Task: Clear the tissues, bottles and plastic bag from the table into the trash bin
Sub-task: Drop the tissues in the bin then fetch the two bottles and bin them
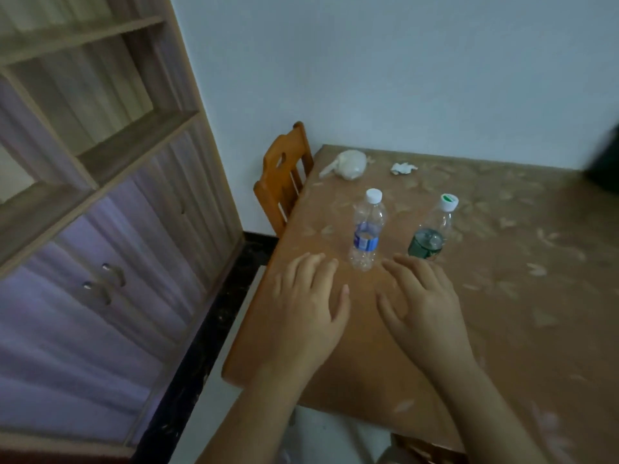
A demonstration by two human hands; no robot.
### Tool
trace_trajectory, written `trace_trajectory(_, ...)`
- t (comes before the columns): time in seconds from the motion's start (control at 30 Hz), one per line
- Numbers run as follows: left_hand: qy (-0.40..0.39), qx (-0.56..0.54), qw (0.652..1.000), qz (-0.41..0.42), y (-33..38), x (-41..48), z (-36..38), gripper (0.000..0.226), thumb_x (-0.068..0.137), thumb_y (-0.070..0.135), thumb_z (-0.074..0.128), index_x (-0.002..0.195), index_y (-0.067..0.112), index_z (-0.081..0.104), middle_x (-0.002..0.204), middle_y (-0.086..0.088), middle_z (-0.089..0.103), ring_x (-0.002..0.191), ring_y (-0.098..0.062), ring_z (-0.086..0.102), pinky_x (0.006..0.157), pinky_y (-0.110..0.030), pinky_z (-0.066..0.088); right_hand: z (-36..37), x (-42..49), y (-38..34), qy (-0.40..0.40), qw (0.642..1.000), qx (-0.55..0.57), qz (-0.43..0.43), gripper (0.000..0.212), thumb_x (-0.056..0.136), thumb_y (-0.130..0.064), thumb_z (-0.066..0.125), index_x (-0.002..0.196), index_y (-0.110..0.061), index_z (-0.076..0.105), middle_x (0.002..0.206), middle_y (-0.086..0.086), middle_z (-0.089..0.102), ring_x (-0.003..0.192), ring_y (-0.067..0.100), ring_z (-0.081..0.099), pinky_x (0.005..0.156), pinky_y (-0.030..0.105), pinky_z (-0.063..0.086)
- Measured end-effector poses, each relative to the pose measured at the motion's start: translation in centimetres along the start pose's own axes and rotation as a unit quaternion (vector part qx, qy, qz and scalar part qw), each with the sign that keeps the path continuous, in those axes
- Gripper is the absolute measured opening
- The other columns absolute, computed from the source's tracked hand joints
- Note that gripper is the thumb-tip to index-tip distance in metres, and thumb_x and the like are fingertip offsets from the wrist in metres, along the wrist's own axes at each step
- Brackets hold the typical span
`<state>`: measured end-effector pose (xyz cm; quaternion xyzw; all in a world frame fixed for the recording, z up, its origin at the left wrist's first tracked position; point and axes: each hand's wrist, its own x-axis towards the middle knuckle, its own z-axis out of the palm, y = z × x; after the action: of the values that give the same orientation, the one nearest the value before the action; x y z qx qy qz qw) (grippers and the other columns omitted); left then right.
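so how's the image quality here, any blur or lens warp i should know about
Head view: dim, flat indoor light with no hard shadows or glare; wide-angle warp bends the shelf unit at left; a dark smeared shape at the right edge is unreadable; both bottles' labels are too soft to read.

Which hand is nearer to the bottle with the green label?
Right. The right hand has its fingers just in front of the green-label bottle, almost touching its base. The left hand is farther left, beyond the blue-label bottle.
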<state>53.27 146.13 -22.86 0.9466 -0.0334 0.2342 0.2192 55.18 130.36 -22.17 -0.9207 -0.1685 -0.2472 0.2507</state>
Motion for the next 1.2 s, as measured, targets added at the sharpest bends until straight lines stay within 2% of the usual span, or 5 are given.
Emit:
trace_trajectory(0.13, -0.02, -0.01, 0.998, 0.066, -2.7, 4.9, 0.9, 0.039, 0.084, 0.034, 0.043, 0.111, 0.011, 0.059, 0.116, -0.009, 0.061, 0.115, -0.026, 0.052, 0.095, -0.039, 0.038, 2.0, 3.7, -0.6, 0.033, 0.997, -0.035, 0.054, 0.035, 0.069, -0.008, 0.072, 0.103, -0.004, 0.064, 0.104, 0.016, 0.065, 0.096, 0.035, 0.06, 0.08, 0.044, 0.047)
trace_trajectory(0.3, -0.059, -0.059, 0.992, 0.093, -4.1, 9.7, 2.9, 0.035, 0.083, 0.024, 0.057, 0.113, 0.007, 0.059, 0.119, -0.012, 0.06, 0.117, -0.03, 0.05, 0.096, -0.048, 0.04, 3.0, 6.1, 0.8, 0.058, 0.985, -0.088, 0.138, 0.035, 0.071, -0.01, 0.072, 0.105, -0.006, 0.063, 0.106, 0.015, 0.065, 0.098, 0.036, 0.058, 0.082, 0.047, 0.046)
trace_trajectory(0.53, -0.06, -0.092, 0.985, 0.131, -3.3, 15.2, 6.1, 0.036, 0.075, 0.018, 0.07, 0.108, 0.008, 0.061, 0.111, -0.01, 0.063, 0.105, -0.027, 0.058, 0.085, -0.031, 0.037, 3.0, 9.2, 5.6, 0.066, 0.966, -0.115, 0.22, 0.037, 0.074, -0.012, 0.068, 0.11, -0.006, 0.06, 0.109, 0.015, 0.061, 0.098, 0.035, 0.054, 0.081, 0.046, 0.046)
trace_trajectory(0.97, -0.147, -0.196, 0.968, 0.057, -2.1, 21.1, 14.0, 0.042, 0.08, 0.019, 0.065, 0.12, 0.015, 0.055, 0.12, -0.004, 0.055, 0.111, -0.021, 0.049, 0.09, -0.035, 0.043, 6.1, 13.9, 15.1, 0.035, 0.954, -0.048, 0.294, 0.043, 0.081, -0.016, 0.063, 0.122, -0.011, 0.052, 0.116, 0.011, 0.055, 0.109, 0.028, 0.047, 0.084, 0.032, 0.037)
trace_trajectory(1.2, -0.179, -0.221, 0.958, 0.027, -2.8, 21.0, 15.5, 0.038, 0.079, 0.016, 0.067, 0.116, 0.02, 0.057, 0.113, 0.003, 0.057, 0.099, -0.01, 0.052, 0.08, -0.022, 0.044, 7.4, 13.6, 16.4, 0.03, 0.95, 0.017, 0.311, 0.04, 0.082, -0.015, 0.062, 0.121, -0.015, 0.053, 0.11, 0.005, 0.056, 0.103, 0.021, 0.049, 0.08, 0.026, 0.036)
